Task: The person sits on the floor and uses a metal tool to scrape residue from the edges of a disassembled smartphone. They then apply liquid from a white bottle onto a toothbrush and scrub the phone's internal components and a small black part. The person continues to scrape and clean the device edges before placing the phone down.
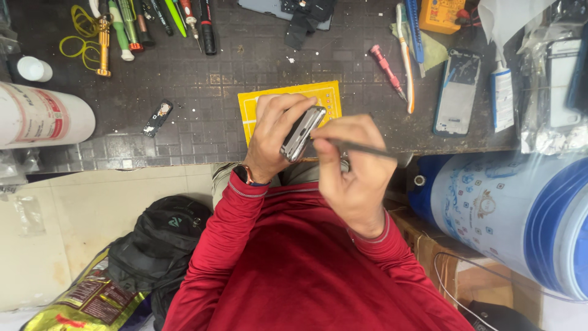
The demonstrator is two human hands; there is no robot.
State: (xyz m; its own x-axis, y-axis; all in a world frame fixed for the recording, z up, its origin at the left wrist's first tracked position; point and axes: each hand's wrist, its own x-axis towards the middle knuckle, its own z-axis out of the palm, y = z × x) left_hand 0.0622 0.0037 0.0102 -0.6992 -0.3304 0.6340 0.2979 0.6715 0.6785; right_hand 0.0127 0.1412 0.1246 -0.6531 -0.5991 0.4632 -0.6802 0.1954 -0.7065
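Phone (302, 132), a silver one seen edge-on, sits tilted in the left hand (272, 138), whose fingers wrap over its top and clamp it from both sides. It is held just above the near edge of the dark workbench (202, 92), over a yellow mat (288, 101) that lies flat on the bench. The right hand (352, 175) is closed around a thin dark tool (361, 149), pinched between thumb and fingers; its tip points at the phone's edge and seems to touch it, though the fingers hide the exact spot. The two hands are close together, nearly touching at the phone.

Both arms wear red sleeves (245, 245), and a watch band (245, 175) shows at the left wrist.

Further along the bench, a red-handled screwdriver (387, 70) lies to the right of the mat, with an opened phone shell (457, 92) beyond it. A row of screwdrivers and pens (159, 21) lies at the far left, near a white cylinder (43, 116) lying on its side. A small dark part (158, 117) rests left of the mat.

Below the bench, a black backpack (162, 245) stands on the floor at left, and a large blue and white container (514, 214) stands at right.
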